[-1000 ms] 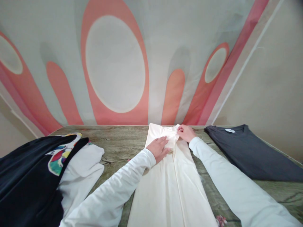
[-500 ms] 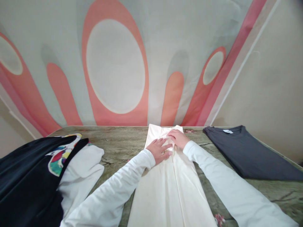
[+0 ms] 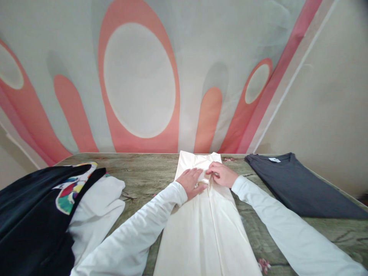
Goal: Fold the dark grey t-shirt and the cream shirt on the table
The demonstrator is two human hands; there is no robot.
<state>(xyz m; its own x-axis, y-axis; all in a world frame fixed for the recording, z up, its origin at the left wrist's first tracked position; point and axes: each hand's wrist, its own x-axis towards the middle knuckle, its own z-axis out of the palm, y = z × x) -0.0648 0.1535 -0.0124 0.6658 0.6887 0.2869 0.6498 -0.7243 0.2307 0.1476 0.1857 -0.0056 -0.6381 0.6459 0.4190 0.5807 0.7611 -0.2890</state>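
A long cream garment (image 3: 207, 226), folded into a narrow strip, lies along the middle of the wooden table (image 3: 146, 172). My left hand (image 3: 191, 181) rests flat on its far part with fingers stretched out. Beside it, my right hand (image 3: 222, 174) presses on the same cloth with fingers curled, pinching a small fold at the centre line. Both arms wear white sleeves.
A pile of clothes lies at the left: a black garment (image 3: 25, 214) with a colourful print (image 3: 71, 188) over a white one (image 3: 100, 203). A dark grey shirt (image 3: 296, 188) lies flat at the right. A patterned pink and grey wall stands behind the table.
My right hand let the folded sleeve flap down onto the garment and slid left to the centre line. My left hand stayed pressed in place.
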